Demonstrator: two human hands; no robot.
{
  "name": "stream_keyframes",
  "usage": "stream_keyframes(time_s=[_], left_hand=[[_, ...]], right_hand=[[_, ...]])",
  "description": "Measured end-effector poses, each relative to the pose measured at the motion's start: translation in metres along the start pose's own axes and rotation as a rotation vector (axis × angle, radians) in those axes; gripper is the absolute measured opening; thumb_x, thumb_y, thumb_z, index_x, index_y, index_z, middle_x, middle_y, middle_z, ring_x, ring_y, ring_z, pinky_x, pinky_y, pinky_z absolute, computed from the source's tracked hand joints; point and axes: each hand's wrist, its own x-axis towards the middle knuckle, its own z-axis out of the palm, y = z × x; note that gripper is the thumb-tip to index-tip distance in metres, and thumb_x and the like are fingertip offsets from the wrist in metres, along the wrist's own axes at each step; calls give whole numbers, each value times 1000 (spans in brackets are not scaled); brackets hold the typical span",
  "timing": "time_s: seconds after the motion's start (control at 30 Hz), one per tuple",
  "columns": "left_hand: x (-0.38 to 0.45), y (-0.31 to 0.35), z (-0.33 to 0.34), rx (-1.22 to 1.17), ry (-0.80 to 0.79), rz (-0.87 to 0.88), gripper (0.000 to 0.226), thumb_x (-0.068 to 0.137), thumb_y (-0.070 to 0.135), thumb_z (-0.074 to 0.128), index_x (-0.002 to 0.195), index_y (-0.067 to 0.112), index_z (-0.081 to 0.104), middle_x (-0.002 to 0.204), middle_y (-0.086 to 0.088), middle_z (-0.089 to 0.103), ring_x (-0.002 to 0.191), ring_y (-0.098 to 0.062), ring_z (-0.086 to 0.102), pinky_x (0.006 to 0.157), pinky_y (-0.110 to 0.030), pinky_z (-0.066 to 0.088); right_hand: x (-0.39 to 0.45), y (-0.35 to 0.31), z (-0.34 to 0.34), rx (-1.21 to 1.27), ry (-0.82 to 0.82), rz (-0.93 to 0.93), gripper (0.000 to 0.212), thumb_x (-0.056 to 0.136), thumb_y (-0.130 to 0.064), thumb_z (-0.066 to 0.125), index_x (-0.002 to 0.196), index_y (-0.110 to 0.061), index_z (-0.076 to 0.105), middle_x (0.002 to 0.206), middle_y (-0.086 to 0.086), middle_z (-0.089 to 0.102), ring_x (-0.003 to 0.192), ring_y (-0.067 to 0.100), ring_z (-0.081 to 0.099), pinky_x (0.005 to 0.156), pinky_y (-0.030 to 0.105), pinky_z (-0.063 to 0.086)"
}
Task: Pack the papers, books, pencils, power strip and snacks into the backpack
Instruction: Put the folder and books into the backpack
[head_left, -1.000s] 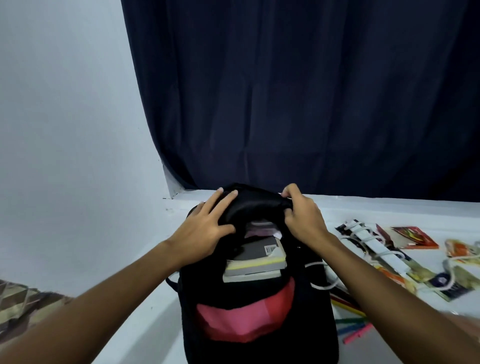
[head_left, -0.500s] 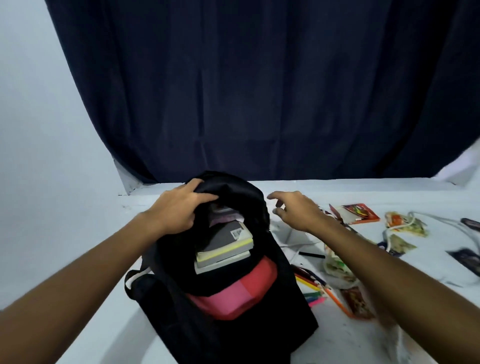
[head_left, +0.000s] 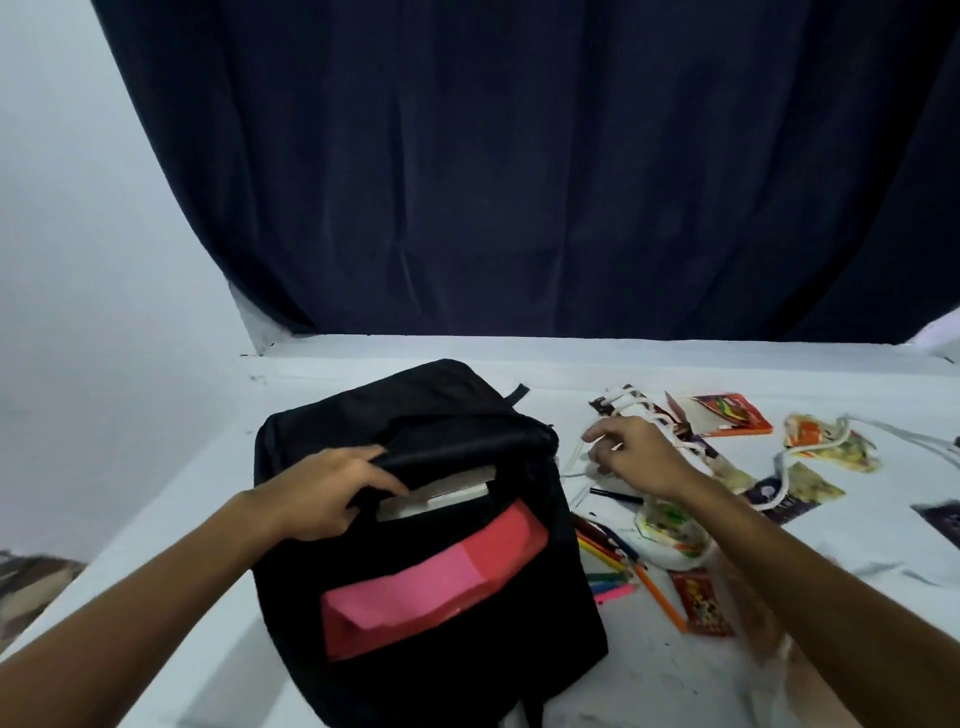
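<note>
A black backpack with a pink and red front panel lies on the white table. Pale book edges show in its open top. My left hand grips the black flap at the opening. My right hand hovers to the right of the bag, fingers loosely spread, over the white power strip and cord. Whether it touches the cord I cannot tell. Coloured pencils lie beside the bag. Snack packets are scattered to the right.
A dark blue curtain hangs behind the table. A white wall stands to the left. An orange-edged booklet lies at the back right, a red packet near the pencils, and a black pen by my right wrist.
My right hand left the backpack top and moved right over the power strip. The backpack has tipped back and its flap covers more of the books. My left hand still holds the flap.
</note>
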Motion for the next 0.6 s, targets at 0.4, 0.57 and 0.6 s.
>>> stream_keyframes(time_s=[0.4,0.57,0.6], left_hand=[[15,59,-28,-306,46,-214,17,68,46,68,60,31,68,89,10,69,85,-2,63,84,-28,48],[72,126,-67,-360,355,-90,23,79,39,70,64,24,62,63,14,63,62,-5,58,65,-28,48],[85,139,-66,-400,344,-28,21,77,43,68,68,25,63,65,14,63,63,-4,59,65,-28,49]], right_hand=[[-11,31,-3,270,-70,-44,24,91,6,50,88,-12,66,83,23,67,68,27,63,71,42,56],[-2,76,-65,183,306,40,22,87,8,53,86,-8,68,82,15,68,71,24,63,66,26,53],[2,87,-74,96,361,65,21,87,6,54,86,-8,69,83,13,69,73,24,64,68,24,52]])
